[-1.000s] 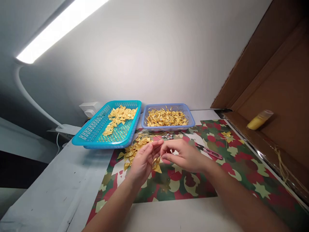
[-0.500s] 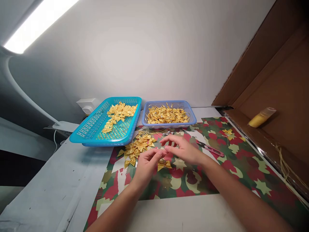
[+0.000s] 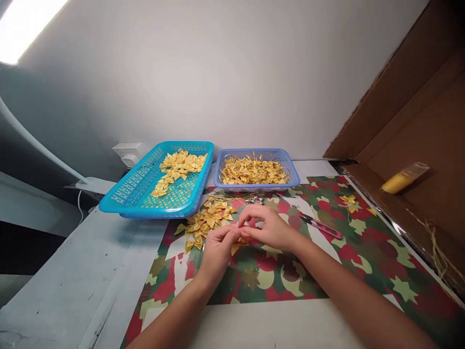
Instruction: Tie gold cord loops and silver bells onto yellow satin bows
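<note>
My left hand (image 3: 218, 249) is closed in a pinch above the patterned paper. My right hand (image 3: 267, 228) meets it fingertip to fingertip, also pinching. Whatever lies between the fingers is too small or hidden to make out. A yellow ribbon bow (image 3: 235, 250) shows partly beneath the hands. To the left of them is a loose pile of yellow bows (image 3: 209, 220). Just beyond the fingers are small silver bells (image 3: 255, 200) and thin gold cords (image 3: 227, 197).
A turquoise basket (image 3: 123, 209) with bows stands back left. Beside it, a blue-violet basket (image 3: 256, 188) holds bows with gold cords. Pink-handled thread snips (image 3: 323, 227) and another bow (image 3: 348, 199) lie right. A yellow-filled tube (image 3: 405, 178) rests by the cardboard wall (image 3: 403, 106).
My right hand has come down and left, its spread fingers closing into a pinch against my left fingertips. The bow beneath is now more covered. The camera view has shifted slightly.
</note>
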Available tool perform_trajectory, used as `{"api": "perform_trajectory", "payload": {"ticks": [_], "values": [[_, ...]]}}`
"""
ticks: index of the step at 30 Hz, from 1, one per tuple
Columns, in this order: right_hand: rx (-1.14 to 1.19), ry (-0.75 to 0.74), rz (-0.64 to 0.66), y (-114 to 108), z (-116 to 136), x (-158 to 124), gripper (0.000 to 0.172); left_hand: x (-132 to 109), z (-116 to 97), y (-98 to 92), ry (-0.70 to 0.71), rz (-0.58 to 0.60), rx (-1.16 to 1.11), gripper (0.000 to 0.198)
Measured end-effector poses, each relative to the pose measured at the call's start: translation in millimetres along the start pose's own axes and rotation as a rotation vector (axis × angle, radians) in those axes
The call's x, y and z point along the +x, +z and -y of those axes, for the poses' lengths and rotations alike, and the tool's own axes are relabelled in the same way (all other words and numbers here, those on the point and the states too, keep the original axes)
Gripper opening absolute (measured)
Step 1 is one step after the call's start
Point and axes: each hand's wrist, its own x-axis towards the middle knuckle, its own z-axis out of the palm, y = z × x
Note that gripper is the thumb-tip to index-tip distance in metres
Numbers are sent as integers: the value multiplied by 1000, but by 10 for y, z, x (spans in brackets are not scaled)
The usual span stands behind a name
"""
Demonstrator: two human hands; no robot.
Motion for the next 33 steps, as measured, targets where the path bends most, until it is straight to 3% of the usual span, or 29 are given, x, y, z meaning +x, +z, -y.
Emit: {"api": "perform_trajectory", "payload": {"ticks": [4, 9, 23, 29, 33], "values": [[-9, -85, 12, -42, -35, 2, 12, -2, 57, -4, -27, -53, -12, 23], [-29, -137, -128, -83, -84, -26, 13, 25, 87, -18, -42, -61, -22, 25], [-22, 44, -86, -33, -102, -29, 12, 36, 81, -29, 37, 202, -103, 28], [33, 109, -161, -31, -117, -31, 9, 25, 51, -32, 39, 189, -139, 27], [182, 104, -164, -115, -104, -10, 8, 19, 37, -45, 53, 162, -40, 27]]}}
